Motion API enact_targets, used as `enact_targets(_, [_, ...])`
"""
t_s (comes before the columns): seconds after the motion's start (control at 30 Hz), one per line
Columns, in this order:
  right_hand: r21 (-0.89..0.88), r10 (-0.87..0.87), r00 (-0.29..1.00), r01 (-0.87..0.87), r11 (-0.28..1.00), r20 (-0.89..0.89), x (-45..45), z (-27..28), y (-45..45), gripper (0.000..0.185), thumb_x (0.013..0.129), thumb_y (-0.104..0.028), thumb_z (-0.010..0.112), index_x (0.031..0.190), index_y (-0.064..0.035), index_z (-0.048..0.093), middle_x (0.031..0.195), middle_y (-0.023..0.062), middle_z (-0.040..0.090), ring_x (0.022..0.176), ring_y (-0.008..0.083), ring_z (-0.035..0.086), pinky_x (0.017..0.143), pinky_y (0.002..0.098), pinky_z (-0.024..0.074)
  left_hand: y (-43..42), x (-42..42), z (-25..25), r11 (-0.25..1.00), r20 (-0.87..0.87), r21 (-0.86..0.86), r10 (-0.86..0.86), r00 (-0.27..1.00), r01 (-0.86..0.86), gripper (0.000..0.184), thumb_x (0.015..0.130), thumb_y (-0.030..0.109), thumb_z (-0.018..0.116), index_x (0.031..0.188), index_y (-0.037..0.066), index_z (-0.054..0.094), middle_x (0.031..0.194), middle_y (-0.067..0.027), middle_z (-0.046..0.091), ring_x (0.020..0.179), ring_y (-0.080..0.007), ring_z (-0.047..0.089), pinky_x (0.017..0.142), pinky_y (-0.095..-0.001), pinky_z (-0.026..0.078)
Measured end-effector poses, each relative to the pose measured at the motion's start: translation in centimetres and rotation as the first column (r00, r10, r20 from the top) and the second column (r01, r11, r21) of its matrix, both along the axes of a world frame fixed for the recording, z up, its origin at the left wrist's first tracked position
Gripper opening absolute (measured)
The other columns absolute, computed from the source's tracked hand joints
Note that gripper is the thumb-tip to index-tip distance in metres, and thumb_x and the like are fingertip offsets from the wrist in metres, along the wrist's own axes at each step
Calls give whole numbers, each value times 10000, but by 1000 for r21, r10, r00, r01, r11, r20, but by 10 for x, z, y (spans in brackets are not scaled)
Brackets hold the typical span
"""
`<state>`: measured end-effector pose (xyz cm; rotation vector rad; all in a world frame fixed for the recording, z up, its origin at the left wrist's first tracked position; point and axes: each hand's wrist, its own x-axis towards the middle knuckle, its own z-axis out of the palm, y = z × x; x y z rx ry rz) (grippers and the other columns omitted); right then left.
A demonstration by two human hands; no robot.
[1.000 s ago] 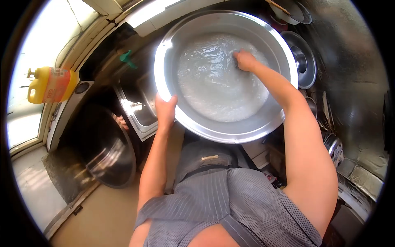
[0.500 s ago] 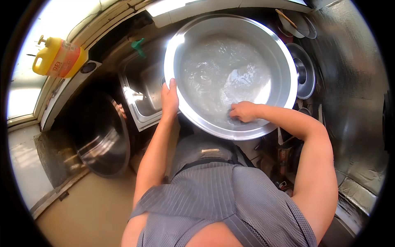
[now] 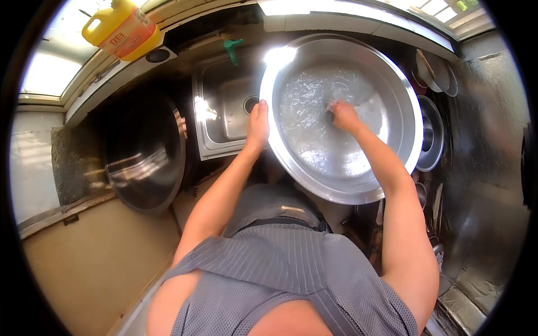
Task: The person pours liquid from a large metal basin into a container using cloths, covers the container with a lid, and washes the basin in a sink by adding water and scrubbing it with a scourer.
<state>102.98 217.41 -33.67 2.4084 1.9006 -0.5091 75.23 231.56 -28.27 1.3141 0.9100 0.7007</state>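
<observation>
A large silvery metal basin [image 3: 348, 196] with a wide rim sits in front of me, a little of it over the sink. Shallow, rippling water [image 3: 311, 137] covers its bottom. My left hand [image 3: 258, 127] is closed on the basin's left rim, thumb on top. Inside the basin, my right hand [image 3: 345, 116] is at the water near the middle, fingers closed around a small dark thing. Only an edge of that dark thing shows, so its kind stays unclear.
A steel sink [image 3: 216, 147] with a drain and a green tap handle [image 3: 231, 50] lies left of the basin. Farther left stands a big dark round pan [image 3: 143, 159]. A yellow pump jug [image 3: 120, 33] is on the ledge. Bowls [image 3: 431, 73] and a metal lid [image 3: 430, 134] are at right.
My right hand has moved from the near side of the basin toward its middle. The view has shifted, so the surroundings appear farther right. My left hand keeps hold of the rim.
</observation>
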Motion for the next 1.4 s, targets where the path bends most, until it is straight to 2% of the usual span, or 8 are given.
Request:
enact_targets(0.13, [101, 114, 869, -74, 992, -481, -60, 28, -7, 357, 820, 7, 598, 1157, -107, 616, 1066, 180, 559, 942, 363, 605, 839, 429, 500, -3, 0, 1, 986, 196, -165, 7, 981, 26, 571, 1066, 441, 307, 1153, -44, 597, 1042, -93, 639, 954, -155, 579, 871, -308, 458])
enact_targets(0.23, [265, 163, 792, -2, 964, -588, -103, 87, -15, 450, 819, 44, 613, 1232, -137, 621, 999, 140, 526, 885, 324, 587, 787, 403, 503, -5, -5, 9, 929, 240, -370, 61, 969, 33, 610, 1067, 459, 272, 1203, -45, 588, 1112, -100, 639, 1019, -171, 589, 917, -314, 457])
enact_targets(0.53, [667, 501, 842, -258, 699, -199, -142, 101, 62, 529, 758, 20, 630, 1237, -203, 660, 931, 117, 524, 824, 270, 559, 704, 377, 501, -9, -16, 12, 845, 432, -514, 103, 896, 151, 605, 1059, 484, 250, 1217, -21, 543, 1101, -116, 635, 1004, -177, 607, 912, -314, 476])
enact_targets(0.6, [685, 464, 880, -278, 673, -99, -125, 91, 92, 493, 766, 0, 621, 1234, -154, 648, 918, 120, 523, 830, 291, 552, 703, 387, 492, -13, -11, 7, 990, 244, -132, -11, 970, 44, 463, 1051, 393, 365, 1182, -11, 549, 1061, -98, 622, 958, -140, 584, 862, -292, 462])
enact_targets(0.67, [714, 400, 916, -263, 649, -26, -103, 80, 122, 475, 776, 8, 603, 1239, -98, 623, 894, 132, 519, 837, 302, 559, 706, 400, 495, -20, -9, 18, 999, -215, 32, -11, 976, 18, 441, 862, 205, 645, 1183, -68, 511, 1052, -177, 632, 977, -262, 605, 879, -377, 462])
enact_targets(0.93, [701, -242, 944, 15, 713, 226, 71, 49, 166, 316, 792, -23, 575, 1106, -15, 613, 1142, 243, 521, 916, 376, 617, 712, 445, 560, -22, -9, 24, 1000, -213, -7, -21, 977, 20, 292, 798, 58, 639, 1040, -50, 517, 949, -179, 640, 856, -246, 630, 788, -354, 495])
enact_targets(1.17, [481, -507, 721, 271, 834, 473, 161, 61, 70, 235, 808, -58, 601, 988, 94, 604, 1010, 218, 548, 758, 304, 674, 660, 384, 581, -28, -6, 16, 995, -100, -95, 12, 995, -22, 281, 818, 33, 617, 1071, -43, 519, 979, -124, 625, 882, -196, 605, 811, -339, 484])
enact_targets(1.4, [161, -614, 532, 665, 729, 583, 127, 102, -81, 226, 837, -64, 587, 960, 106, 670, 1062, 298, 565, 823, 312, 695, 705, 332, 589, -29, -7, 11, 985, -16, -164, 58, 998, -60, 309, 814, 23, 598, 1101, -43, 505, 1020, -119, 598, 934, -190, 578, 859, -324, 460])
